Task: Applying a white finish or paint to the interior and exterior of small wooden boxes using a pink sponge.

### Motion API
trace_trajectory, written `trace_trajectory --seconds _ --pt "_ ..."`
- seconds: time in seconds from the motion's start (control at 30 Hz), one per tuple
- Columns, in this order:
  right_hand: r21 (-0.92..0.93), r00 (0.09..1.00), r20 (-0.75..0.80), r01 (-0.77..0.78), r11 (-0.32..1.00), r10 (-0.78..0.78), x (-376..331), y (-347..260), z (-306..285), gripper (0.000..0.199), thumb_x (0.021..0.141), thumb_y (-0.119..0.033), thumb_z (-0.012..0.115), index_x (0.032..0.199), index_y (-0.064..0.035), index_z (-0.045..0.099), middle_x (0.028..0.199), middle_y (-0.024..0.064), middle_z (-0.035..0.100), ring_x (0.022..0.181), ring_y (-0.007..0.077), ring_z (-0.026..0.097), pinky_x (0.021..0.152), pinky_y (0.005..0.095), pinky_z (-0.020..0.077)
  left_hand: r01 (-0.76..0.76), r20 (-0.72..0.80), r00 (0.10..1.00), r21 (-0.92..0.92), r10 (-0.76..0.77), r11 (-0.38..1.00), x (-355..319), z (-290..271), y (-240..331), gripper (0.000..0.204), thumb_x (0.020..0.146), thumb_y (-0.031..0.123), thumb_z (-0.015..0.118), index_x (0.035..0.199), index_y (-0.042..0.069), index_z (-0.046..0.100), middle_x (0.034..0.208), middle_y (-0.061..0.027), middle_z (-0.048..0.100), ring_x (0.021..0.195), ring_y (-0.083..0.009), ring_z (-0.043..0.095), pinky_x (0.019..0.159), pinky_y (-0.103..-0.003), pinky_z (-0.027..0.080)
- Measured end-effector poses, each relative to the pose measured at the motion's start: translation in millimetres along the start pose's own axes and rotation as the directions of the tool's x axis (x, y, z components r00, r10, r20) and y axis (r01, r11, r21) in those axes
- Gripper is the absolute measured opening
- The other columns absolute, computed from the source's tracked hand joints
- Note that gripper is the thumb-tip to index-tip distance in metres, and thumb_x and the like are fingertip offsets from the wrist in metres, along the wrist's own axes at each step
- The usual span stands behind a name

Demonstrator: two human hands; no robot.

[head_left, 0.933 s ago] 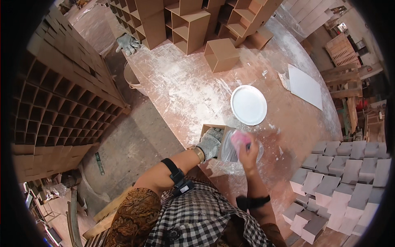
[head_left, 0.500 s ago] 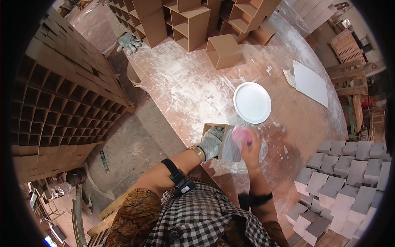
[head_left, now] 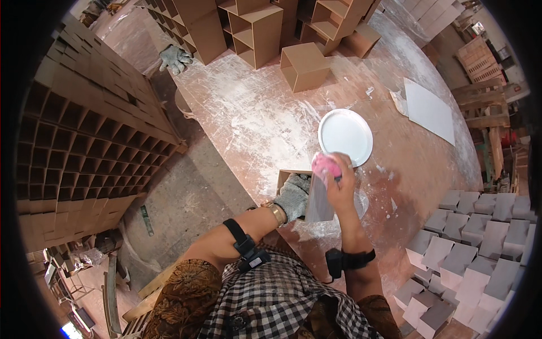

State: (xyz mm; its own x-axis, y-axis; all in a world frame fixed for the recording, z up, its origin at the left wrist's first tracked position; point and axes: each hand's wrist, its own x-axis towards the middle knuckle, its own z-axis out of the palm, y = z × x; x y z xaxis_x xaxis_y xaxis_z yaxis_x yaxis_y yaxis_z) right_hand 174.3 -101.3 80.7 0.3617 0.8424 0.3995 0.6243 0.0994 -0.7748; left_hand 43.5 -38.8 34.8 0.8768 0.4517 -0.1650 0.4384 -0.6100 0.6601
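My left hand, in a grey knitted glove, reaches inside an open-ended cardboard box at the table's near edge and holds it from within. Its fingers are partly hidden by the box wall. The box's right-hand side carries a wet-looking grey-white coat. My bare right hand is closed on a pink sponge with whitish patches, at the far upper end of that coated side. Just beyond the sponge lies a round white plastic lid with a raised rim, bearing pale liquid.
The brown table is smeared with white. At its far side stand stacked bare cardboard boxes, a single box and a grey glove. A white sheet lies right. Coated boxes fill the lower right; a tall box stack stands left.
My right hand has moved the pink sponge slightly up and away along the box's coated side, toward the lid. The left hand stays inside the box.
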Motion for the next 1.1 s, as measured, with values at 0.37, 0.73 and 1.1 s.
trace_trajectory --seconds 0.37,0.73,1.1 --pt "0.030 0.991 0.064 0.115 0.993 -0.117 -33 -4 -12 0.026 0.076 -0.005 0.053 0.102 -0.0033 0.060 0.100 0.0168 0.059 0.093 0.0335 0.056 0.086 0.0448 0.0411 -0.165 -0.058 0.983 0.110 0.172 0.980 11 45 -29 0.039 0.074 0.027 0.057 0.103 0.002 0.058 0.101 -0.0172 0.059 0.096 -0.0320 0.055 0.087 -0.042 0.040" --pt "0.080 0.981 0.057 0.183 0.980 -0.187 -79 -24 -21 0.034 0.068 -0.007 0.060 0.102 -0.0080 0.062 0.096 0.0122 0.061 0.082 0.0304 0.059 0.075 0.0420 0.0437 -0.201 -0.161 0.952 0.309 0.260 0.930 6 35 -18 0.037 0.080 0.023 0.049 0.111 0.003 0.054 0.110 -0.0169 0.056 0.106 -0.0305 0.051 0.098 -0.044 0.032" --pt "0.047 0.955 0.074 0.283 0.958 -0.286 -71 -18 -18 0.028 0.076 -0.016 0.062 0.102 -0.0085 0.063 0.098 0.0123 0.060 0.088 0.0313 0.058 0.076 0.0392 0.0447 -0.226 0.075 0.974 0.214 0.215 0.950 1 46 -40 0.043 0.082 0.027 0.049 0.118 0.004 0.052 0.119 -0.0171 0.053 0.114 -0.0297 0.047 0.104 -0.041 0.027"
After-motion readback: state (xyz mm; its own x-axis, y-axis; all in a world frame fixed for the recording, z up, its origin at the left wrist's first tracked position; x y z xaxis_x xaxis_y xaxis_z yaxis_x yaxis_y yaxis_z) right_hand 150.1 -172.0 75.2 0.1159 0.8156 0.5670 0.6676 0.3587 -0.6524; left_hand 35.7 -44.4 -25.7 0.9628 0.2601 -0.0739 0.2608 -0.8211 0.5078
